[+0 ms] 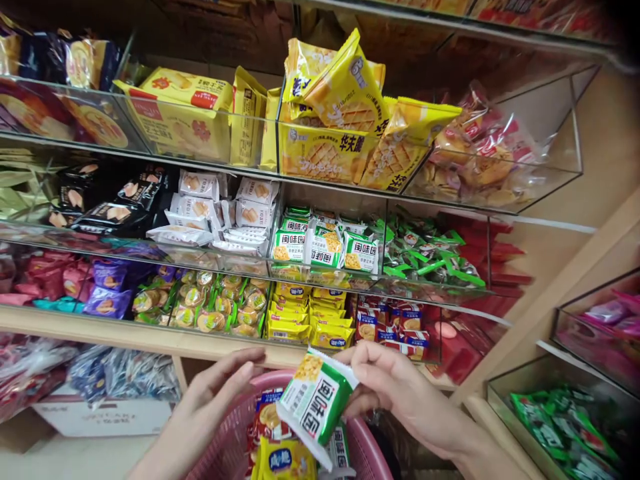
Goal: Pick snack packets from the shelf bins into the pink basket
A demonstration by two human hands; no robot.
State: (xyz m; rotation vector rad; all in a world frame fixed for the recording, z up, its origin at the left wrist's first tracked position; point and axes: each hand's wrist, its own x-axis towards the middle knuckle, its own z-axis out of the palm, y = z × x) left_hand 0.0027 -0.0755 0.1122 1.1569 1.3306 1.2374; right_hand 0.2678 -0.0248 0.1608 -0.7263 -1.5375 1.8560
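While the left hand [203, 417] is being held up at lower left: its fingers [240, 368] are being kept open, nothing is being gripped, and a small gap is being left beside the green-and-white biscuit packet [315, 407].
Packet position: it is being held in the air above a pink plastic basket [367, 443], closer to the right hand [405, 400] than to the left.
Packet axis: its long axis is being tilted from upper right to lower left, with one crimped end being pointed up and right toward the shelves, and the other being pointed down and left into the basket.
Right-hand grip: the packet's upper end is being held closed in the curled hand, though the exact finger placement is being partly hidden by the packet.
Basket contents: a red biscuit packet [265, 413], a yellow snack packet [285, 460] and a second green-and-white packet [340, 447] are being carried inside.
Shelves beyond: yellow waffle packets [340, 113] and matching green-and-white packets [325, 247] are being displayed in clear bins [525, 180] on wooden shelving [150, 337].
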